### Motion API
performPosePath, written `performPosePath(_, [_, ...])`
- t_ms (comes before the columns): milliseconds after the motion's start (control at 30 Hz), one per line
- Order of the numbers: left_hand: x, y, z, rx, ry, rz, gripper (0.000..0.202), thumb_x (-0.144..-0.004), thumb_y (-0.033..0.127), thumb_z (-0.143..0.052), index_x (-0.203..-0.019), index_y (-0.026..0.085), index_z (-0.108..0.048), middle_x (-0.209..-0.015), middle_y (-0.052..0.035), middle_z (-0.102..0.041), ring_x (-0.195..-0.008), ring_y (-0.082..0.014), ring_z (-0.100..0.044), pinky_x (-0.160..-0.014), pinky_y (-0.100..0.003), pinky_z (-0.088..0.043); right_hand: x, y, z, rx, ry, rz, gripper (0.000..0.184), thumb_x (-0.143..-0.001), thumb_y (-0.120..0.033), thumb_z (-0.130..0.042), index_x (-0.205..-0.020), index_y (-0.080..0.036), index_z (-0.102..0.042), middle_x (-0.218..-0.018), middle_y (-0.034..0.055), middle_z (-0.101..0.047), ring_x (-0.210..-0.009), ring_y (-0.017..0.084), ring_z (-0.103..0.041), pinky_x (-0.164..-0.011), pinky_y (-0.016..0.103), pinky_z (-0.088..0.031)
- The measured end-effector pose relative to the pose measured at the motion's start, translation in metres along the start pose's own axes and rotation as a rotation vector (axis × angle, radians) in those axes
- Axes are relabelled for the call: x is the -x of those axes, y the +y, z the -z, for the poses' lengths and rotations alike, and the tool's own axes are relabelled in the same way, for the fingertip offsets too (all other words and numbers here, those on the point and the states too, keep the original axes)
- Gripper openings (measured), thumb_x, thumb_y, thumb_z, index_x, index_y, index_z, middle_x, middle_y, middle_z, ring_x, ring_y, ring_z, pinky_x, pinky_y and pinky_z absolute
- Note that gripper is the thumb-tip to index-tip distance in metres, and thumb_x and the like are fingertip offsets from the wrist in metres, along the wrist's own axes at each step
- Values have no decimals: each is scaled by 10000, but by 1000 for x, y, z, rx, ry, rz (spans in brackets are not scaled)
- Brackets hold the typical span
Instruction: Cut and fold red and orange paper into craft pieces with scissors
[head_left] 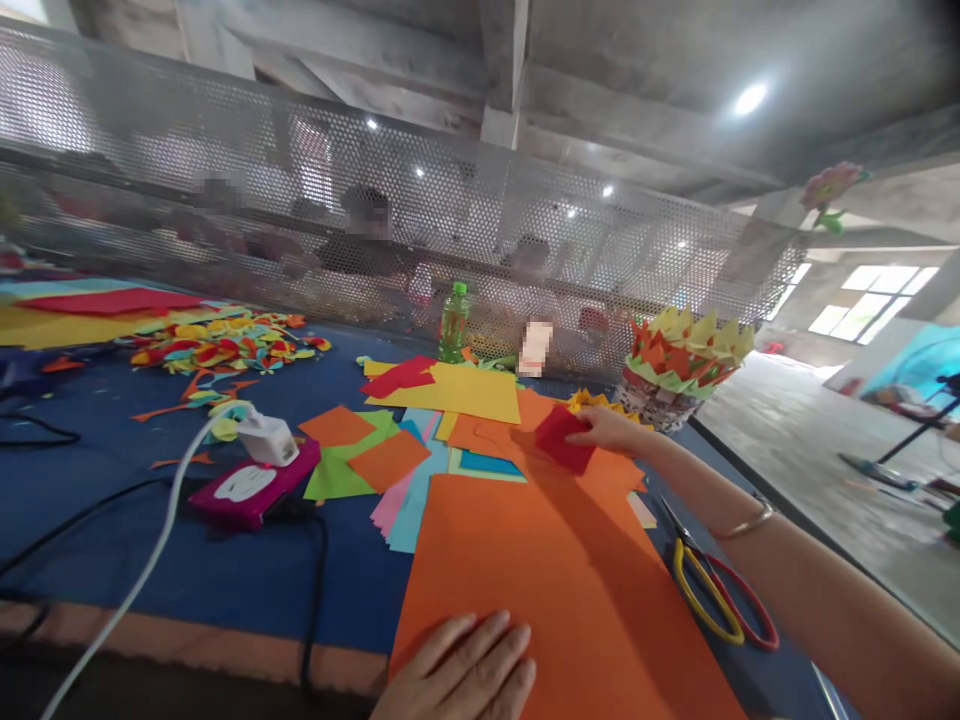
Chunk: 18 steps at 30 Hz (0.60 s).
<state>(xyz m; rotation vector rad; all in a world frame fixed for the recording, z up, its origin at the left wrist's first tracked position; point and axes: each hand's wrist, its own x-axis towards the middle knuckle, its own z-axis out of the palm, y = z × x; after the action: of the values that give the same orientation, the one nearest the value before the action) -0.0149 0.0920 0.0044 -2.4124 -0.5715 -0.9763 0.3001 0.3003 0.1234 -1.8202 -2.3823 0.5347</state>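
My left hand (469,668) lies flat on a large sheet of orange paper (540,570) at the near edge of the table, its fingers stretched out. Farther off, my right hand (604,428) pinches a small piece of red paper (564,440) above other orange paper. Beneath and behind the big sheet spread light blue paper (415,500), green paper (346,465) and a yellow sheet (480,392) with red pieces on it. Scissors (709,580) with one yellow and one red handle loop lie beside my right forearm.
A magenta power strip (259,485) with a white charger (268,440) and cables sits at left. Behind are a pile of colourful paper scraps (225,340), a green-capped bottle (454,325) and a folded-paper basket (679,365). A perforated metal screen (465,210) borders the table's far side.
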Motion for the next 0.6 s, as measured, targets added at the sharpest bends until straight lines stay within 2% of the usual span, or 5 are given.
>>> performPosePath(133, [-9,-1,-5,33,4,32,334,-990,166,-398,-1141,237,-688,-1259,45,-676,-1228,-146,-553,-1142,-308,-304,-19,-11,-5,-49,29,11,221,-871,-291,-614,-1003,-138,-701,-898,36,-743,-807,185,-674,-695,266,-519])
performPosePath(300, [-22,-6,-8,68,-64,28,366,-990,161,-342,-1135,207,-676,-1224,18,-699,-1161,-163,-605,-1054,-304,-398,-30,-14,-21,93,136,-71,259,-903,-347,-651,-1059,-141,-649,-1036,50,-685,-918,198,-664,-830,403,-544])
performPosePath(467, [-21,-12,-3,81,106,50,400,-973,126,-309,-1078,189,-690,-1128,2,-739,-1129,-146,-619,-1083,-283,-370,-10,-8,-22,231,260,-60,464,-892,-307,-642,-1294,-101,-536,-1314,176,-581,-1222,273,-542,-1027,397,-407])
performPosePath(500, [-20,-13,0,84,-13,38,379,-965,134,-342,-1152,182,-668,-1206,-9,-710,-1179,-148,-595,-1086,-278,-376,-5,-7,-21,250,253,-50,469,-892,-311,-635,-1295,-92,-538,-1310,186,-587,-1220,275,-545,-1024,369,-401])
performPosePath(600, [-16,-15,10,78,-134,33,380,-951,155,-387,-1240,174,-632,-1296,-13,-665,-1234,-149,-563,-1098,-262,-378,6,-7,-17,295,213,-41,422,-901,-333,-609,-1242,-87,-584,-1240,181,-640,-1143,275,-602,-962,331,-426])
